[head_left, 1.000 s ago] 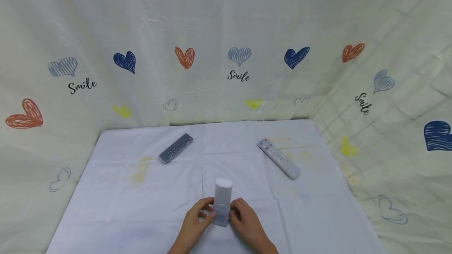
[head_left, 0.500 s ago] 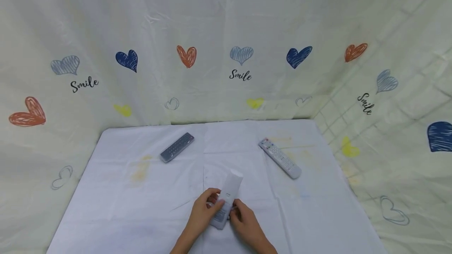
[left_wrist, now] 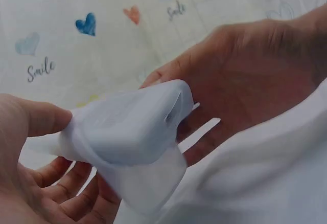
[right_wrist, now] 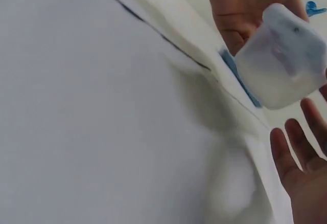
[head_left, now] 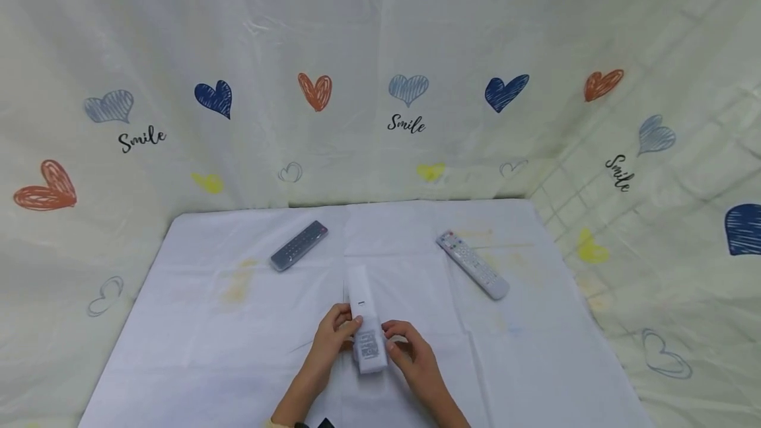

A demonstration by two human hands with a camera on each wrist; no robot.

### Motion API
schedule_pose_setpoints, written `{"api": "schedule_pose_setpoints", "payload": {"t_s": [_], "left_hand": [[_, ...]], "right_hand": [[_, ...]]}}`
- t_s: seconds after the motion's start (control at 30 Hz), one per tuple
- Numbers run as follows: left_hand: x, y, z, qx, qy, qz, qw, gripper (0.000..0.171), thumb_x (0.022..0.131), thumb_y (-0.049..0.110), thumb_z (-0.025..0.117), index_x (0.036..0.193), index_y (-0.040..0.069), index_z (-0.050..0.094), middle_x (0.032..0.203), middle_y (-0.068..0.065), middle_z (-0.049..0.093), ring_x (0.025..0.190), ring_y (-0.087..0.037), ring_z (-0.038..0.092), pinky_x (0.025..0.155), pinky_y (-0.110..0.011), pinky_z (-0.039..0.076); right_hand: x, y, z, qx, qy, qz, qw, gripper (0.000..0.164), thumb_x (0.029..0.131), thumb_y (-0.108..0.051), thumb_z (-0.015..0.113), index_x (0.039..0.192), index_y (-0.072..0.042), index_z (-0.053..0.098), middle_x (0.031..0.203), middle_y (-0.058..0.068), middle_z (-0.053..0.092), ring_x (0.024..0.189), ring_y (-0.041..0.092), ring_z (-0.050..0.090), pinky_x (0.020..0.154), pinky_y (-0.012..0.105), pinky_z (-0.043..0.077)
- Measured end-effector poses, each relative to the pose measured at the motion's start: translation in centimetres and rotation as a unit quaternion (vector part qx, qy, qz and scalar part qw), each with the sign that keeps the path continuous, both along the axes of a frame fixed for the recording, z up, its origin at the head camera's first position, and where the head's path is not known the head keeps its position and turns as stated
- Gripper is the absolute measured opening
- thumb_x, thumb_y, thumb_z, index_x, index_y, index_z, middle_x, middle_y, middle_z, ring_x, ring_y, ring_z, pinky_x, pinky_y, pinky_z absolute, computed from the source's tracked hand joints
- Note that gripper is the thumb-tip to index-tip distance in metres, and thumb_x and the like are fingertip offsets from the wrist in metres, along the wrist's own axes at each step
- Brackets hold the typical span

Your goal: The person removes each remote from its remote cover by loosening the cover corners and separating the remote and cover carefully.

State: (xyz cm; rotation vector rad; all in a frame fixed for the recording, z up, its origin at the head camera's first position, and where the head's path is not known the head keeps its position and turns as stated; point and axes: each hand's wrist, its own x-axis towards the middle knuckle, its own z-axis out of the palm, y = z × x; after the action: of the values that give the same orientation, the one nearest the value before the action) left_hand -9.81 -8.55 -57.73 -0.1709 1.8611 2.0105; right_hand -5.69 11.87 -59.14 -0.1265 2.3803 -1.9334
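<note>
My left hand (head_left: 328, 339) holds a white remote control (head_left: 360, 286), with the thumb on top and fingers beneath. A loose, translucent sleeve (left_wrist: 148, 183) covers the near part of the remote. A dark printed label (head_left: 369, 345) shows on its upward face in the head view. Seen from the left wrist, a narrow dark slot (left_wrist: 173, 109) lies at the remote's near end. My right hand (head_left: 417, 360) is at the right side of the sleeve, its fingers loosely spread. In the right wrist view those fingers (right_wrist: 306, 147) look apart from the sleeve.
A dark grey remote control (head_left: 299, 246) lies at the back left of the white-covered table (head_left: 208, 349). A light grey remote control (head_left: 473, 265) lies at the back right. Behind the table hangs a pale curtain (head_left: 357, 32) printed with hearts.
The white remote has turned from standing steeply, through a rightward lean, to pointing away with its labelled face up. My right hand's fingers have loosened and spread beside it.
</note>
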Motion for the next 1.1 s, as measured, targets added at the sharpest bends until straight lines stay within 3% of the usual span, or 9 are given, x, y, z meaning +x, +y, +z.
{"api": "schedule_pose_setpoints", "payload": {"t_s": [0.2, 0.33, 0.6, 0.73, 0.9, 1.1], "left_hand": [[-0.4, -0.6, 0.5, 0.043, -0.001, -0.018, 0.9989, 0.065, 0.102, 0.036, 0.065, 0.153, 0.007, 0.038, 0.145, -0.014, 0.059, 0.108, -0.017, 0.063, 0.091, -0.035, 0.053], [-0.7, -0.9, 0.7, 0.062, 0.007, -0.020, 0.9978, 0.066, 0.102, 0.033, 0.064, 0.155, 0.007, 0.034, 0.153, -0.017, 0.053, 0.118, -0.017, 0.062, 0.095, -0.036, 0.053], [-1.0, -0.6, 0.7, 0.092, 0.014, 0.017, 0.9956, 0.065, 0.103, 0.033, 0.067, 0.153, 0.006, 0.037, 0.148, -0.022, 0.058, 0.120, -0.022, 0.070, 0.100, -0.033, 0.056], [-1.4, -0.5, 0.7, 0.107, 0.020, 0.034, 0.9935, 0.062, 0.101, 0.030, 0.070, 0.150, 0.008, 0.040, 0.137, -0.020, 0.069, 0.112, -0.024, 0.076, 0.096, -0.031, 0.059], [-1.7, -0.3, 1.1, 0.091, 0.031, 0.062, 0.9934, 0.062, 0.097, 0.029, 0.075, 0.147, 0.010, 0.044, 0.127, -0.015, 0.075, 0.107, -0.022, 0.077, 0.090, -0.030, 0.060], [-1.7, 0.4, 1.7, 0.112, 0.046, 0.097, 0.9879, 0.061, 0.095, 0.024, 0.078, 0.144, 0.008, 0.046, 0.135, -0.020, 0.070, 0.110, -0.024, 0.077, 0.092, -0.029, 0.060]], "right_hand": [[-0.4, -0.1, 0.9, -0.077, -0.047, 0.001, 0.996, 0.021, 0.102, -0.020, 0.068, 0.117, -0.007, 0.064, 0.127, 0.012, 0.066, 0.117, 0.012, 0.068, 0.099, 0.019, 0.054], [-0.7, -0.2, 0.9, -0.082, -0.063, -0.003, 0.995, 0.024, 0.102, -0.019, 0.068, 0.120, -0.005, 0.063, 0.122, 0.013, 0.066, 0.107, 0.011, 0.069, 0.093, 0.019, 0.055], [-0.7, -0.2, 0.3, -0.083, -0.074, 0.007, 0.994, 0.021, 0.102, -0.015, 0.067, 0.120, -0.004, 0.066, 0.120, 0.015, 0.069, 0.100, 0.009, 0.070, 0.086, 0.019, 0.056], [-0.9, -0.4, 0.3, -0.084, -0.066, -0.002, 0.994, 0.019, 0.102, -0.015, 0.067, 0.119, -0.005, 0.067, 0.120, 0.013, 0.069, 0.102, 0.010, 0.070, 0.088, 0.019, 0.056], [-1.2, -0.6, 0.6, -0.066, -0.057, -0.013, 0.996, 0.015, 0.102, -0.012, 0.066, 0.115, -0.003, 0.066, 0.115, 0.014, 0.070, 0.096, 0.009, 0.070, 0.084, 0.019, 0.057], [-1.4, -0.7, 1.2, -0.045, -0.066, -0.035, 0.996, 0.012, 0.102, -0.004, 0.064, 0.113, 0.000, 0.064, 0.112, 0.016, 0.069, 0.089, 0.008, 0.067, 0.078, 0.019, 0.056]]}}
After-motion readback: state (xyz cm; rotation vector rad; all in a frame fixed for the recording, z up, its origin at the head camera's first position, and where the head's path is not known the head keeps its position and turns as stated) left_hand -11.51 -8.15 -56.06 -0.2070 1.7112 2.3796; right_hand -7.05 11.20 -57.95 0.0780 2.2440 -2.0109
